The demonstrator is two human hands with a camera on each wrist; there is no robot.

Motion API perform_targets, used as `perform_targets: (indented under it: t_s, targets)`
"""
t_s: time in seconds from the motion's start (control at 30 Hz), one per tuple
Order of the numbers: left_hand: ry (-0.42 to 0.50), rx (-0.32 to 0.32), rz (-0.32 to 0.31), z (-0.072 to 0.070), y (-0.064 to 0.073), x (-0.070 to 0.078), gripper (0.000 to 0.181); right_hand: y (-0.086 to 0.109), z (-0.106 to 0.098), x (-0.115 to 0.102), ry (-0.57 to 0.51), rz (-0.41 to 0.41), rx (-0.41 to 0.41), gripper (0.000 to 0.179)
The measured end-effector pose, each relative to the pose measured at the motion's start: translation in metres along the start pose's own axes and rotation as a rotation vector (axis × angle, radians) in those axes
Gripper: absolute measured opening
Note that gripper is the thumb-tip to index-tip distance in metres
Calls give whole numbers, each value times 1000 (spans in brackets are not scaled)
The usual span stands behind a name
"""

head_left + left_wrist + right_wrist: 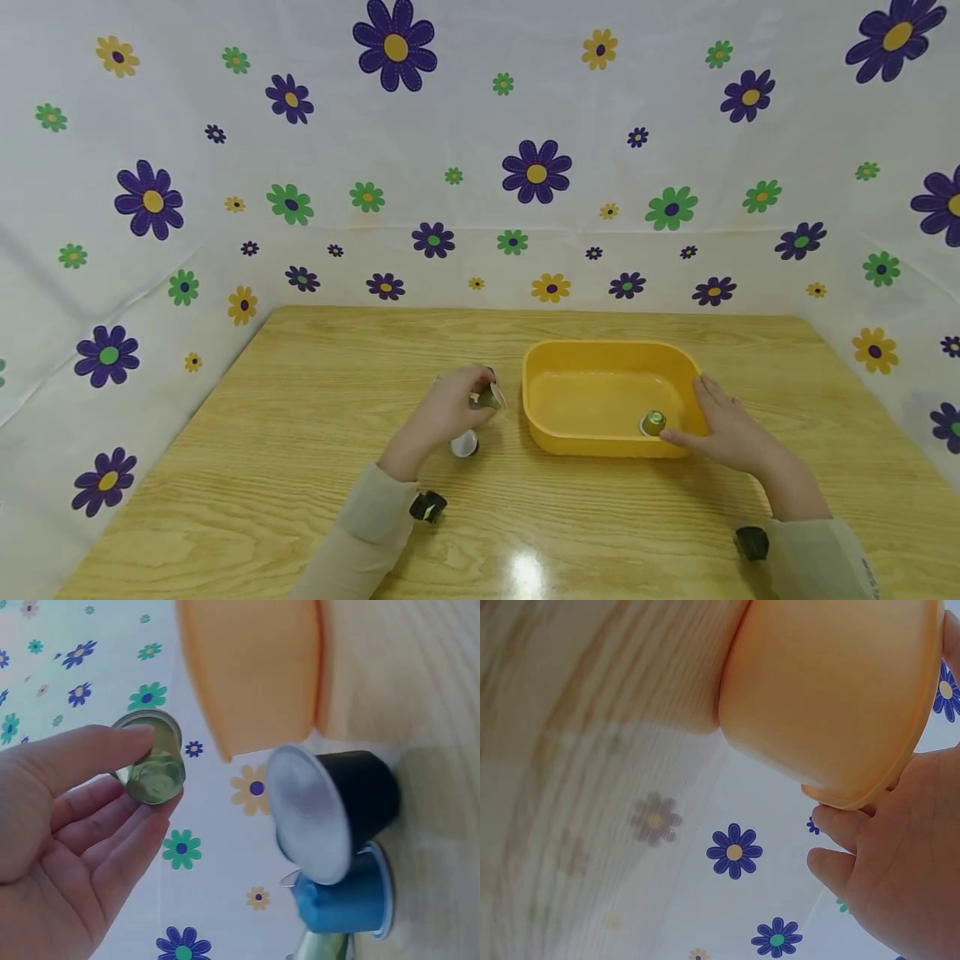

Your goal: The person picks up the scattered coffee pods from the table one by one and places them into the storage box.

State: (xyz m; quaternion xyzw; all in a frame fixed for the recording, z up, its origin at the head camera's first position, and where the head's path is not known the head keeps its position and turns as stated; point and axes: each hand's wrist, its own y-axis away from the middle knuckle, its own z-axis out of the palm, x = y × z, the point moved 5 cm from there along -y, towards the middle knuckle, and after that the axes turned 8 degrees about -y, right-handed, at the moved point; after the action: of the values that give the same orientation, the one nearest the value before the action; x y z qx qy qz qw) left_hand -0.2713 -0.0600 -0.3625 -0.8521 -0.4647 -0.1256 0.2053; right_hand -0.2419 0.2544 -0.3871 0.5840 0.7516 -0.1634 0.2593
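Observation:
My left hand [448, 408] pinches a green coffee capsule [156, 771] between thumb and fingers, raised left of a yellow plastic basin [540, 429]. In the left wrist view, a black capsule [367, 791] with a silver lid lies on its side. Close by it are a blue capsule [341, 900] and, partly cut off, another green one [321, 946]. My right hand [723, 429] holds the basin's right front corner, its thumb over the front rim and its fingers along the right rim. Inside, near that thumb, sits a green capsule [654, 422].
The wooden table [300, 467] bears the basin right of centre, with the loose capsules to its left. A white cloth [450, 125] with flower prints surrounds the table at the back and sides. Each wrist wears a black camera strap piece [428, 507].

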Motion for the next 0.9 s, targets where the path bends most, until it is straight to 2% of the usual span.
perform_targets:
  t_s: [0.23,0.37,0.57,0.8,0.9]
  targets:
    - [15,32,-45,-11,2,3,36,2,0,0,8,10,-14,95]
    - [18,71,-23,-14,2,5,37,2,-1,-2,10,7,-13,95]
    - [60,137,-4,-15,3,5,28,1,0,0,-2,9,-11,94]
    - [129,159,44,-15,0,9,24,0,0,0,-4,7,-14,95]
    - [125,167,56,-16,-2,12,25,0,0,0,-3,11,-15,95]
